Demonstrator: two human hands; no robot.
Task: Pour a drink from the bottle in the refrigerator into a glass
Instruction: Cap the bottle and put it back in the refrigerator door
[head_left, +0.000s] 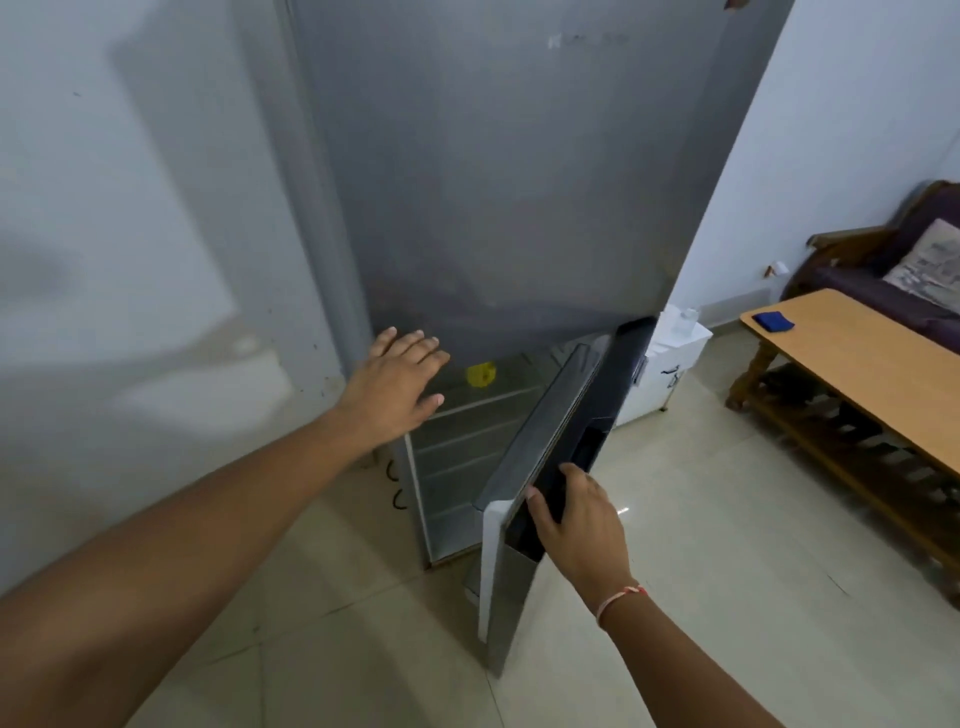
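Observation:
A tall grey refrigerator (509, 171) stands against the wall, its upper door closed. Its lower door (550, 447) is swung partly open toward the right, and my right hand (576, 525) grips that door's dark top edge. My left hand (400, 382) is open with fingers spread, held at the left side of the opening just below the upper door. Inside, a small yellow object (481, 374) sits on a glass shelf (483, 410); it is too blurred to tell whether it belongs to a bottle. No glass is in view.
A wooden table (862, 364) with a blue cloth (774, 320) stands at the right, a dark sofa (883, 280) with a cushion behind it. A low white cabinet (670, 364) sits beside the refrigerator. Pale floor tiles (701, 545) lie below; a wall runs along the left.

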